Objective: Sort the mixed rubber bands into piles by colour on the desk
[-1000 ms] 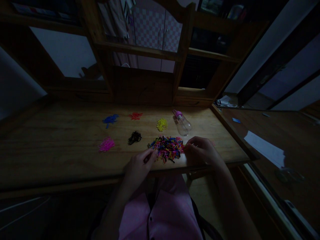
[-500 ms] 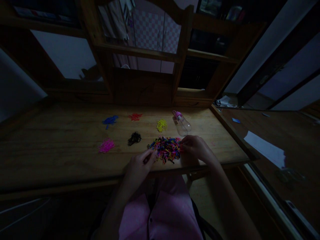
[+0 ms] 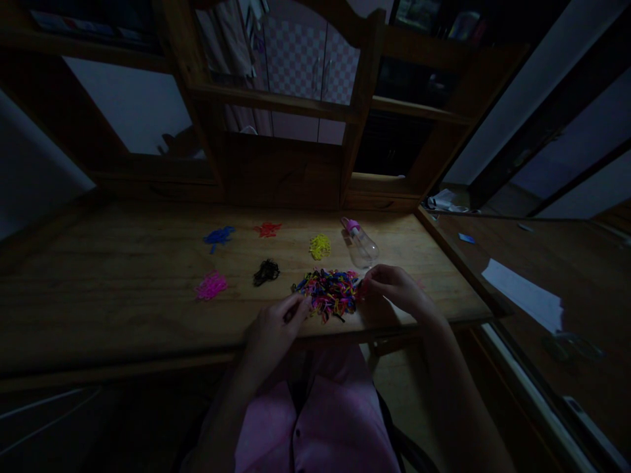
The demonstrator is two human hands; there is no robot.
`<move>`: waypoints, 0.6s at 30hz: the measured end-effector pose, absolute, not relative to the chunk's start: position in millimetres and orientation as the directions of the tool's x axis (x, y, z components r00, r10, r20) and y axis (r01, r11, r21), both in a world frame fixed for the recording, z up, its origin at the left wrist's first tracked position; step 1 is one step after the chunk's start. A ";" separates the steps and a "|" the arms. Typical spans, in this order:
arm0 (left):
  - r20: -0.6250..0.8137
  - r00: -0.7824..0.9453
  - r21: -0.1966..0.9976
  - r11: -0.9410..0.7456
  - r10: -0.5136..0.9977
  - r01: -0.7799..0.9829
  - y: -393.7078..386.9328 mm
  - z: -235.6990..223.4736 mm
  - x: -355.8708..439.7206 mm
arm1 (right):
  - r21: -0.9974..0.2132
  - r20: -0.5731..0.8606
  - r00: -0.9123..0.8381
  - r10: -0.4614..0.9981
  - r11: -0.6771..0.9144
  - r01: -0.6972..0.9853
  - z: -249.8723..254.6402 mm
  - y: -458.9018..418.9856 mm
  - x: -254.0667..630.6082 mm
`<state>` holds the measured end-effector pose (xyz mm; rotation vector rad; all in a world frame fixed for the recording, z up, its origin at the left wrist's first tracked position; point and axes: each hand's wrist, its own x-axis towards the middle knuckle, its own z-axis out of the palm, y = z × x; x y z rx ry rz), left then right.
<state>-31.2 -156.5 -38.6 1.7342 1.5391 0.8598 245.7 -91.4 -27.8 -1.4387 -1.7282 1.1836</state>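
Note:
A mixed pile of small loops that look like rubber bands (image 3: 329,293), in many colours, lies near the front edge of the wooden desk. My left hand (image 3: 280,323) rests at the pile's left side, thumb and fingers closed together; what they hold, if anything, is hidden. At the right side of the pile my right hand (image 3: 394,288) is pinched, its fingertips touching or just over the edge bands. Sorted by colour, smaller heaps lie beyond: yellow bands (image 3: 320,246), black bands (image 3: 266,272), red bands (image 3: 267,229), blue bands (image 3: 219,237) and pink bands (image 3: 211,286).
A clear bottle with a pink top (image 3: 362,243) lies on its side behind the pile, close to my right hand. Wooden shelving (image 3: 283,171) rises at the desk's back. On a lower surface to the right are white paper (image 3: 522,295) and a blue card (image 3: 466,238).
My right hand has shifted slightly right, to the pile's outer edge. My left hand stays in place, and the colour heaps look the same.

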 end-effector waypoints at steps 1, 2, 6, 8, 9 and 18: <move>0.054 0.093 0.821 -0.097 0.994 0.563 -156.7 -38.8 -31.0 | -0.902 -0.088 -0.226 0.970 0.019 0.431 -25.8 -92.5 246.2; 0.055 0.094 0.821 -0.098 0.994 0.562 -156.8 -39.0 -30.9 | -0.904 -0.080 -0.217 0.973 0.021 0.427 -23.9 -93.5 246.5; 0.043 0.098 0.824 -0.091 0.994 0.559 -156.7 -40.4 -30.9 | -0.900 -0.077 -0.205 0.976 0.021 0.435 -21.1 -95.0 247.6; 0.043 0.094 0.820 -0.089 0.995 0.565 -156.4 -41.2 -31.1 | -0.894 -0.074 -0.195 0.978 0.022 0.447 -22.9 -94.2 249.2; 0.043 0.090 0.818 -0.087 0.995 0.568 -156.3 -41.5 -31.3 | -0.888 -0.065 -0.191 0.979 0.031 0.459 -24.0 -93.8 250.3; 0.047 0.083 0.820 -0.086 0.995 0.566 -156.8 -40.5 -31.0 | -0.685 0.067 -0.248 0.966 0.225 0.693 -11.1 -104.3 246.9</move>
